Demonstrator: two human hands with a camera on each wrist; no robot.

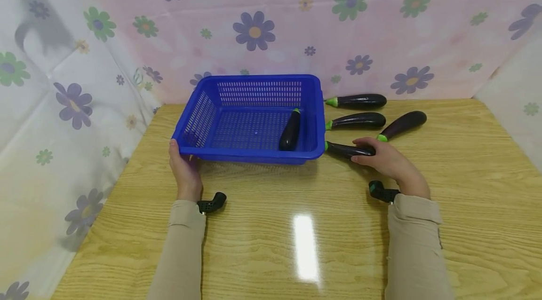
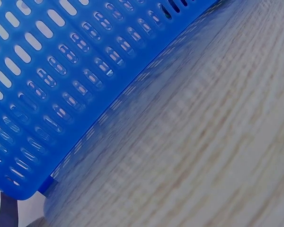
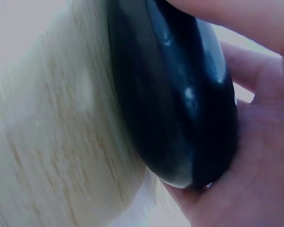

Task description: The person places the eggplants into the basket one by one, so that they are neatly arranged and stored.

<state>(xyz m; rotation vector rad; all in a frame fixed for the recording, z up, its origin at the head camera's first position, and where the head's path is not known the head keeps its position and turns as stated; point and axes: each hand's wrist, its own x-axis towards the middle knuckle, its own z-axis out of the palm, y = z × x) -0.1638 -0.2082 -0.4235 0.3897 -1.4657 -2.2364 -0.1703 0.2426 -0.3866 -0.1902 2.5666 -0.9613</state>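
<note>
At the front left corner of a blue plastic basket (image 1: 245,153), my left hand (image 1: 185,173) grips the rim, with the thumb up at the edge. One dark eggplant (image 1: 290,131) lies inside, toward the basket's right end. To the right of the basket, my right hand (image 1: 383,159) holds another eggplant (image 1: 345,150) round its thick end, its green stem end pointing at the basket. The right wrist view shows this glossy eggplant (image 3: 175,94) between thumb and fingers, close over the wood. In the left wrist view, the slotted basket wall (image 2: 80,61) fills the upper left.
Behind the right hand lie three more eggplants: one at the back (image 1: 362,101), one in the middle (image 1: 360,120) and one slanting to the right (image 1: 404,124). The wooden table (image 1: 254,243) meets a flower-patterned cloth (image 1: 288,22) behind the basket.
</note>
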